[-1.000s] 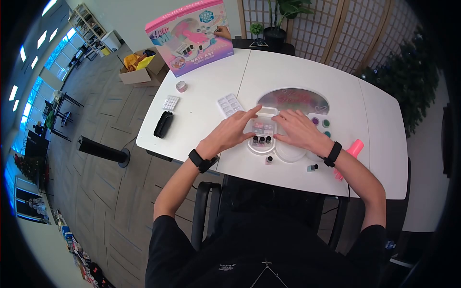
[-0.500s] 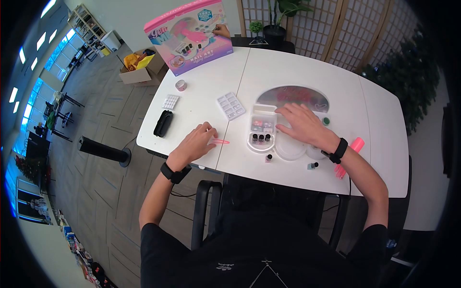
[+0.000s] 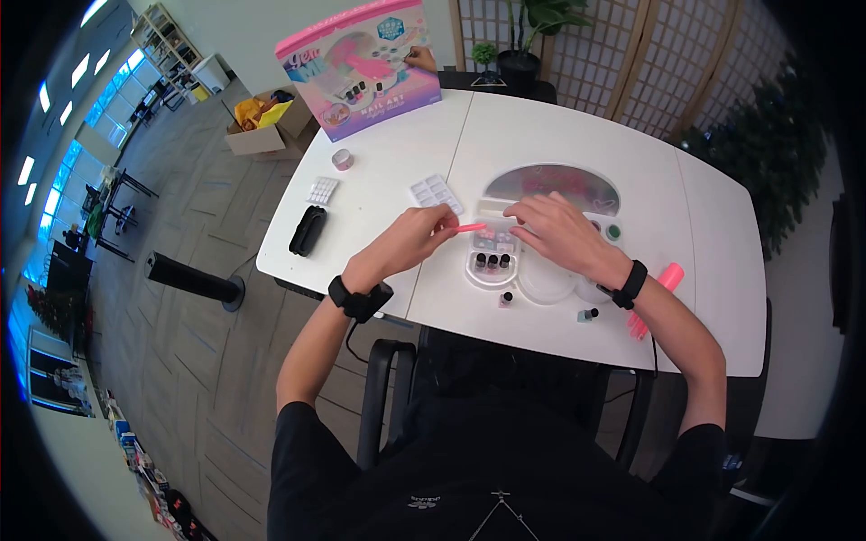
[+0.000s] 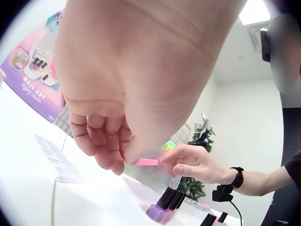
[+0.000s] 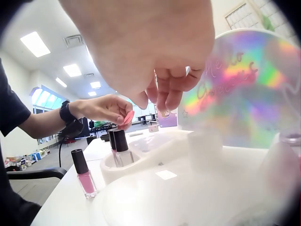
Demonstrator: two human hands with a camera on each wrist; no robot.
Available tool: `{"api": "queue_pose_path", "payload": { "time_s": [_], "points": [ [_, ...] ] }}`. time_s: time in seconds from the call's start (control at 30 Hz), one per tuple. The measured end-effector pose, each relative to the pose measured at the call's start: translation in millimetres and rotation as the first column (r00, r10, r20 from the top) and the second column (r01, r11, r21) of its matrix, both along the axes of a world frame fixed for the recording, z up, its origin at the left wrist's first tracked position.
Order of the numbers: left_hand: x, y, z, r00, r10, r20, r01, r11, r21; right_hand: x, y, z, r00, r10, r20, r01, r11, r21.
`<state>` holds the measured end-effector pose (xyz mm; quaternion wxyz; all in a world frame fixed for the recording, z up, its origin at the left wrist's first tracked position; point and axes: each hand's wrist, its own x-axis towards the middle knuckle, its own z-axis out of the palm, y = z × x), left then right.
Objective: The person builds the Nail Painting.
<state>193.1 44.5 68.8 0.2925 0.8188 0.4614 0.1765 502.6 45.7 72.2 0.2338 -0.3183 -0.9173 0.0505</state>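
My left hand pinches a slim pink tool between thumb and fingers, its free end over the compartment of small pink and white pieces in the white nail-art station. Over the station, right beside that end, hovers my right hand, fingers loosely bent, thumb and index apart. Its palm and wrist hide part of the station in the right wrist view. Dark-capped nail polish bottles stand in the front holder. A shiny half-round panel rises behind.
A pink polish bottle stands before the station; a teal one lies to its right. A pink hand-shaped piece is farther right. Leftward are a white sectioned tray, a small jar, a black case and the kit box.
My left hand left the station, took the pink tool from the table at left, and brought it back to the compartments. My right hand stayed over the station, shifting slightly.
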Motion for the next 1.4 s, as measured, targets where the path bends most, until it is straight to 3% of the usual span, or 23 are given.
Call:
{"api": "queue_pose_path", "payload": {
  "time_s": [0.13, 0.33, 0.77, 0.97, 1.07, 1.27, 1.4],
  "points": [
    [23, 25, -1, 0.996, -0.056, 0.073, 0.059, 0.998, -0.034, -4, 6, 6, 0.988, -0.045, 0.146, 0.036, 0.997, 0.065],
    [33, 48, -6, 0.988, -0.077, 0.137, 0.093, 0.99, -0.108, 0, 22, -3, 0.996, -0.077, 0.039, 0.07, 0.986, 0.155],
    [37, 63, -18, 0.988, -0.101, 0.114, 0.116, 0.986, -0.124, -1, 30, -10, 0.985, -0.124, 0.121, 0.114, 0.99, 0.086],
    [32, 64, -24, 0.999, -0.027, 0.024, 0.027, 1.0, 0.0, -7, 38, -17, 0.957, -0.164, 0.24, 0.159, 0.987, 0.037],
    [32, 63, -22, 0.999, 0.013, -0.035, -0.013, 1.0, -0.016, -10, 42, -28, 0.949, -0.174, 0.264, 0.176, 0.984, 0.017],
    [41, 75, -55, 0.999, 0.023, 0.042, -0.028, 0.991, 0.13, -16, 46, -39, 0.935, -0.187, 0.303, 0.168, 0.982, 0.086],
    [50, 91, -71, 0.999, 0.036, 0.023, -0.038, 0.996, 0.083, -19, 48, -42, 0.924, -0.202, 0.324, 0.175, 0.978, 0.11]
  ]
}}
